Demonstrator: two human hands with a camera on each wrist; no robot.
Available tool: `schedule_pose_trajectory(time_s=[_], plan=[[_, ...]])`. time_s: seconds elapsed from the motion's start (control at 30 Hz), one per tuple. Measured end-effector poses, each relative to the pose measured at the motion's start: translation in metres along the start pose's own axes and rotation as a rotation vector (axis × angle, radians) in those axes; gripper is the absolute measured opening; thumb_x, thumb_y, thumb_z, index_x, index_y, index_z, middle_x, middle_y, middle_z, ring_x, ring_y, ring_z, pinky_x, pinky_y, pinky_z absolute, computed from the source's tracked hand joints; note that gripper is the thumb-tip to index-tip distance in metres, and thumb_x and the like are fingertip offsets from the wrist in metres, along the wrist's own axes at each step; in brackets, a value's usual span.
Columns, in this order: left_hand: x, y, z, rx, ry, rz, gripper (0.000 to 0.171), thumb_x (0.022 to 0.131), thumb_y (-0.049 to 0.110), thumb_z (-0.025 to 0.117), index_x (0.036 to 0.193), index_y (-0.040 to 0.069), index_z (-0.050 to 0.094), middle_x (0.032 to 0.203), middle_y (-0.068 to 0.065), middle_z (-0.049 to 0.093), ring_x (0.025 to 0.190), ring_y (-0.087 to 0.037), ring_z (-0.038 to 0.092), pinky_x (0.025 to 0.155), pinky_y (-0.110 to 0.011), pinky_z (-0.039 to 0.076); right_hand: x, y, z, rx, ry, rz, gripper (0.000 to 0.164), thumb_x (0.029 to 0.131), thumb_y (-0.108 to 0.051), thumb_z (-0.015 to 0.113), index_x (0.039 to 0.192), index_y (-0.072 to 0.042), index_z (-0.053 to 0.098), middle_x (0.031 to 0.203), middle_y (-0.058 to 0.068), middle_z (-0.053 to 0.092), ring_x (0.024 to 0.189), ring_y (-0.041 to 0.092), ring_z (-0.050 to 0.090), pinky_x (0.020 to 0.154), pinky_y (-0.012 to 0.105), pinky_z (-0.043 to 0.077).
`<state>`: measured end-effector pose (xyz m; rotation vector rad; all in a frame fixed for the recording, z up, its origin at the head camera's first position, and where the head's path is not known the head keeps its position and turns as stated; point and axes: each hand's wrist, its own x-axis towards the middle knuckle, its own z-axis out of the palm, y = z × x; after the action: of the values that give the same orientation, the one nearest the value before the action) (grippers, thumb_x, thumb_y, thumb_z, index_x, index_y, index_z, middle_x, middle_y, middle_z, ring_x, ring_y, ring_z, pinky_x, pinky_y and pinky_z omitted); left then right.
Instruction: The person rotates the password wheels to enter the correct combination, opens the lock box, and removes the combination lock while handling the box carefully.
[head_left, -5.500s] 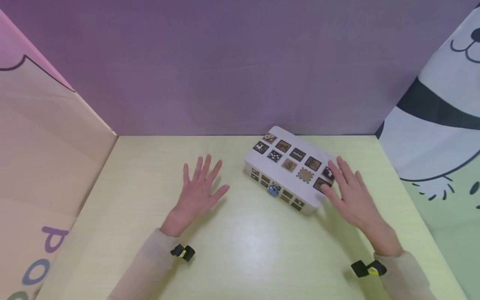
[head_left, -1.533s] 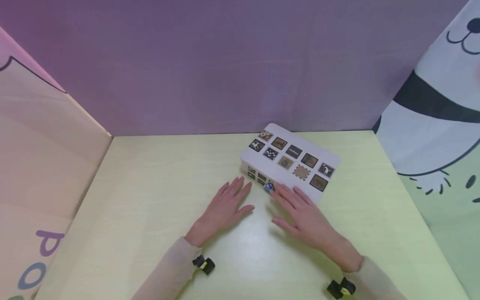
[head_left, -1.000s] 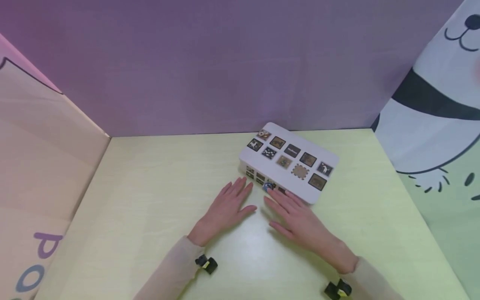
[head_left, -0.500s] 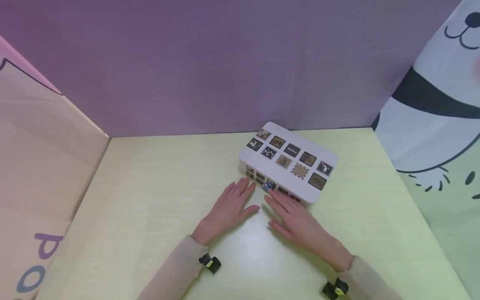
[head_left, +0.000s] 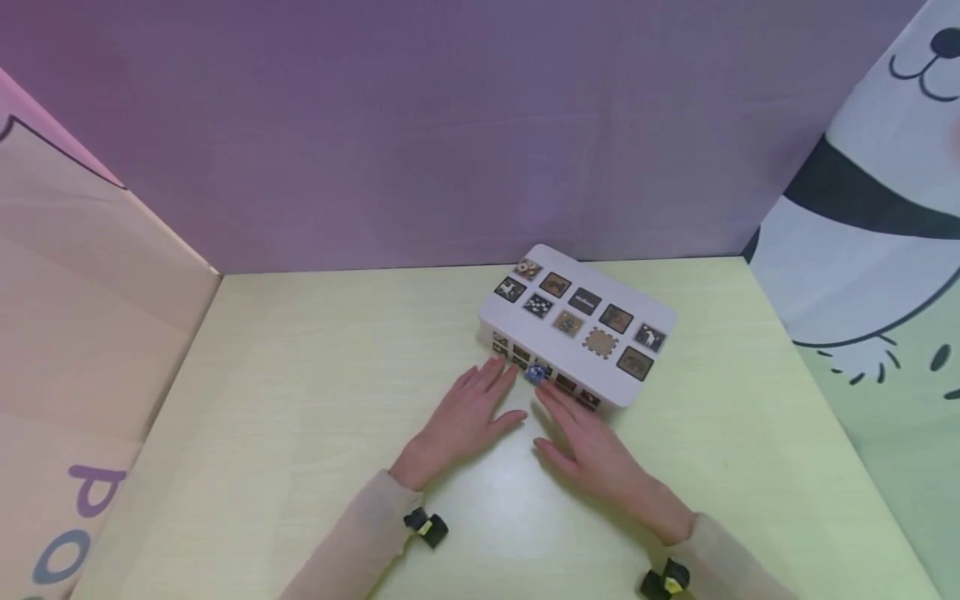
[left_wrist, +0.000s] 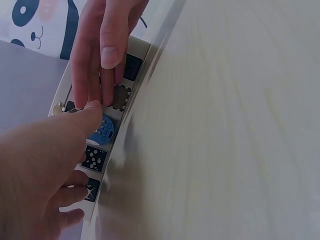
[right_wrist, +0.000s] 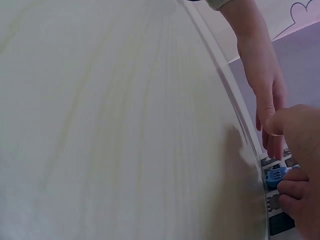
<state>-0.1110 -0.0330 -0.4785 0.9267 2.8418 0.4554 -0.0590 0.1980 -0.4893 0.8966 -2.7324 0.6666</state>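
Note:
A white box (head_left: 570, 321) printed with small square pictures sits slantwise at the back of the table. On its near long side hangs a small blue combination padlock (head_left: 537, 372), whose number dials show in the left wrist view. My left hand (head_left: 459, 423) is just left of the padlock, fingers extended to the box's near side and thumb spread. To the padlock's right, my right hand (head_left: 596, 450) has its fingertips close beside it, with the thumb apart. Whether the fingertips touch the padlock is unclear. Neither hand grips anything.
The pale wooden table (head_left: 322, 358) meets a purple back wall (head_left: 420, 150). A beige side wall (head_left: 82, 317) with letters stands at the left, and a panda-print panel (head_left: 877, 200) at the right. A small black device (head_left: 426, 527) is worn on each wrist.
Both hands have come in from the sides to the padlock; the right was over the box's right end. Lately the left has edged right and the right hand's fingers have drawn slightly off the padlock.

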Motion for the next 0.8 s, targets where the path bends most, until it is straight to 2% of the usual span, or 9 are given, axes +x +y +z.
schedule_pose_trajectory(time_s=[0.23, 0.5, 0.8], plan=[[0.001, 0.002, 0.002, 0.0, 0.029, 0.014, 0.076, 0.107, 0.058, 0.039, 0.161, 0.005, 0.03, 0.168, -0.017, 0.026, 0.155, -0.032, 0.027, 0.126, -0.05, 0.023, -0.001, -0.006, 0.004, 0.127, 0.022, 0.098, 0.073, 0.098, -0.025, 0.069, 0.154, 0.006, 0.036, 0.159, 0.023, 0.04, 0.144, 0.041, 0.044, 0.118, 0.054, 0.035], [0.004, 0.005, 0.001, -0.018, 0.044, 0.021, 0.075, 0.107, 0.056, 0.041, 0.16, 0.004, 0.03, 0.167, -0.017, 0.027, 0.154, -0.032, 0.029, 0.125, -0.049, 0.026, 0.0, -0.011, 0.008, 0.24, 0.016, 0.227, 0.075, 0.099, -0.025, 0.069, 0.157, 0.003, 0.031, 0.16, 0.022, 0.039, 0.144, 0.04, 0.043, 0.12, 0.054, 0.033], [0.008, 0.007, 0.002, -0.052, 0.07, 0.017, 0.074, 0.107, 0.054, 0.044, 0.159, 0.004, 0.032, 0.166, -0.016, 0.032, 0.152, -0.031, 0.034, 0.124, -0.049, 0.03, 0.001, -0.012, 0.011, 0.319, -0.01, 0.338, 0.077, 0.1, -0.024, 0.068, 0.16, 0.0, 0.027, 0.162, 0.019, 0.037, 0.146, 0.04, 0.041, 0.12, 0.056, 0.03]])
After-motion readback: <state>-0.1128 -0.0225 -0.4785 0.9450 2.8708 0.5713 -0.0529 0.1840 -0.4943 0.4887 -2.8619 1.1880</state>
